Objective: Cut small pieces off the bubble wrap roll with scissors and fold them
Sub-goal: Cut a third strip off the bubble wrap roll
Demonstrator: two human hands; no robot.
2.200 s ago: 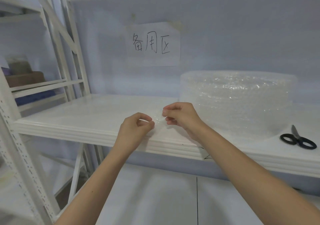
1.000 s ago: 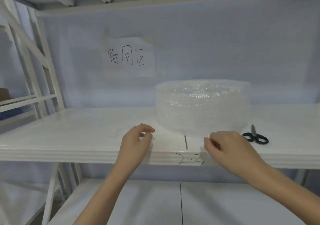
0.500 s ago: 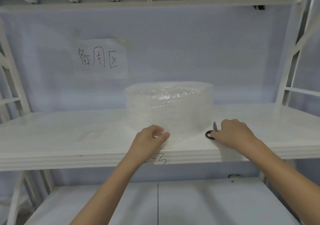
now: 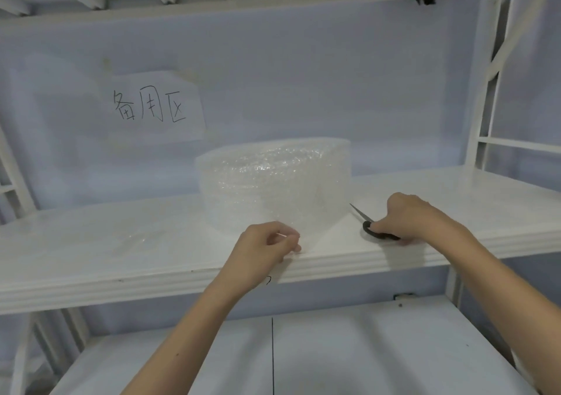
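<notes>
- The bubble wrap roll [image 4: 274, 182] stands in the middle of the frame on a white shelf [image 4: 91, 243]. It is a wide, low drum of clear plastic, its top rim dotted with small shiny bubbles, its round axis upright.
- A loose flap of the same clear sheet hangs off the front of the roll toward the shelf's front edge, narrowing to a soft point at the bottom.
- The left hand [image 4: 261, 252], just below centre, has thumb and fingers [image 4: 288, 238] closed in a pinch on the lower tip of that flap.
- The scissors [image 4: 368, 224] lie flat on the shelf just right of the roll: dark loop handles near the front, thin grey blades closed and pointing up and to the left, toward the roll's base.
- The right hand [image 4: 406, 215], right of centre, is curled over the handles with its fingers closed on them; most of the handles are hidden under the hand. Whether the scissors are lifted off the shelf cannot be told.
- A faint, flat patch of clear plastic [image 4: 136, 239] lies on the shelf at centre left, well apart from the roll.
- The shelf board is smooth and glossy with a moulded front edge; white metal rack posts rise at both sides.
- A paper sign [image 4: 154, 109] with black handwritten characters is stuck to the pale wall at upper left.
</notes>
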